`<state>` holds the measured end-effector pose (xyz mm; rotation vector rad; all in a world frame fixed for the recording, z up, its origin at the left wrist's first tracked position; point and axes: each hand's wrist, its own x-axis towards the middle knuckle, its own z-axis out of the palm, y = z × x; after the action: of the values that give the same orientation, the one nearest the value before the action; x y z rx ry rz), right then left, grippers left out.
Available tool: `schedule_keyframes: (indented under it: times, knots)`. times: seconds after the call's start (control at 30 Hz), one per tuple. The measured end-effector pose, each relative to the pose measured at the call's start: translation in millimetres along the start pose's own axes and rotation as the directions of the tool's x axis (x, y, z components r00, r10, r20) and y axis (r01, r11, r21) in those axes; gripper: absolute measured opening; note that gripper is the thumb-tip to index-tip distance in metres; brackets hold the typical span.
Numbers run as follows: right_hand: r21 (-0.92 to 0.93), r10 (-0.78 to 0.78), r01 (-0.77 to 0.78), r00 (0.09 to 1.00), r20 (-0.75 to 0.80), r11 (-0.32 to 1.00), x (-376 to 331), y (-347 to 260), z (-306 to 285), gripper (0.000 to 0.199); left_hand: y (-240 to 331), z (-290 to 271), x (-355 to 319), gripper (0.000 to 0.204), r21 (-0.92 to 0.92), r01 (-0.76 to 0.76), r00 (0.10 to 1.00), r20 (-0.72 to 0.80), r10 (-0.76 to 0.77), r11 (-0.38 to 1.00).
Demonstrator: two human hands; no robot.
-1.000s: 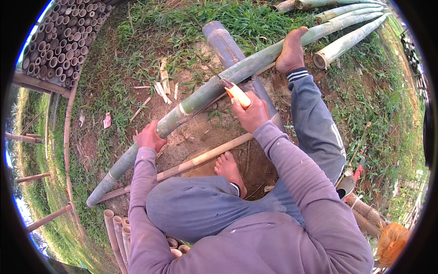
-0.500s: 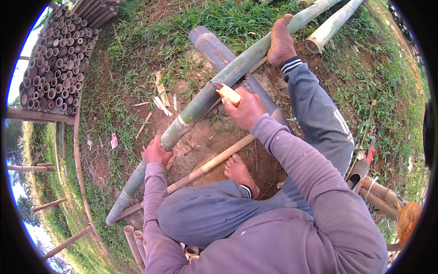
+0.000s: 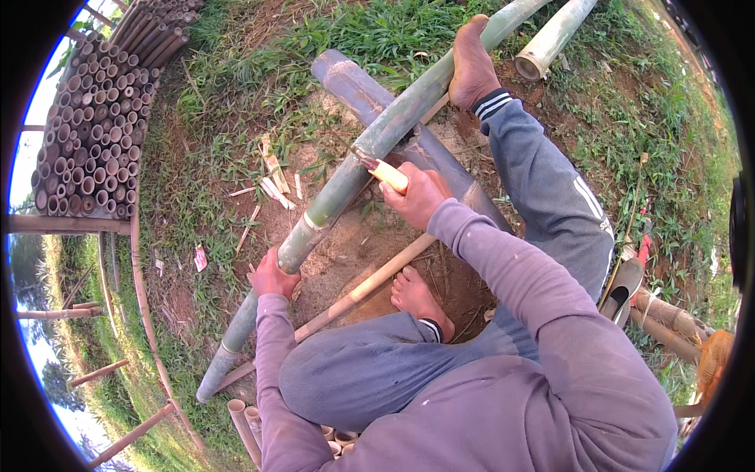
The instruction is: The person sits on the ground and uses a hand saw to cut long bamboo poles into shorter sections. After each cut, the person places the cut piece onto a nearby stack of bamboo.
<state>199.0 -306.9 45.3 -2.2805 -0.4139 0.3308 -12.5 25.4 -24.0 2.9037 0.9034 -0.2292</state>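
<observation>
A long green bamboo pole (image 3: 334, 193) runs slantwise from the lower left to the top right. My left hand (image 3: 275, 275) is wrapped round its lower part, just below a pale joint. My right hand (image 3: 421, 193) grips the yellow-orange handle of what looks like a hand saw (image 3: 389, 175). Its dark, thin blade appears nearly edge-on and lies across the pole's upper side, where a narrow line shows. My bare right foot (image 3: 472, 63) rests against the pole farther up. Below it, a thick greyish bamboo log (image 3: 354, 82) crosses underneath the pole.
Many cut bamboo tubes (image 3: 90, 149) are stacked at the left. Another green pole (image 3: 554, 39) lies at the top right. A thin tan pole (image 3: 370, 283) passes by my left foot (image 3: 421, 299). Split bamboo pieces (image 3: 274, 177) lie on the ground, and upright tubes (image 3: 244, 425) stand near my left side.
My right hand and the saw handle have shifted slightly down and left along the blade's line. The whole view has tilted a little; my left hand keeps its hold on the pole.
</observation>
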Motion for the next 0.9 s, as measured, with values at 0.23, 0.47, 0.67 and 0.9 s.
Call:
schedule_keyframes:
  times: [0.23,0.47,0.67,0.9]
  knots:
    - [0.018,-0.256,0.256,0.967,-0.017,0.967,-136.6,76.6,-49.3,0.040,-51.9,34.4,-50.3,0.074,-0.075,0.001,1.000,-0.024,-0.002,0.997]
    - [-0.026,-0.314,0.321,0.937,0.151,0.947,-109.0,31.3,-16.9,0.074,-31.0,-20.2,-99.2,0.074,-0.180,0.003,0.998,-0.061,-0.014,0.984]
    - [0.709,0.004,-0.200,0.964,0.267,0.676,-54.6,24.1,32.6,0.057,-7.4,-22.1,-174.8,0.087,-0.279,-0.136,0.988,-0.109,0.109,0.951]
    - [0.708,0.005,-0.247,0.946,0.325,0.661,-94.2,9.7,3.1,0.050,-8.8,66.3,-240.8,0.102,-0.841,-0.359,0.029,0.424,-0.905,-0.405]
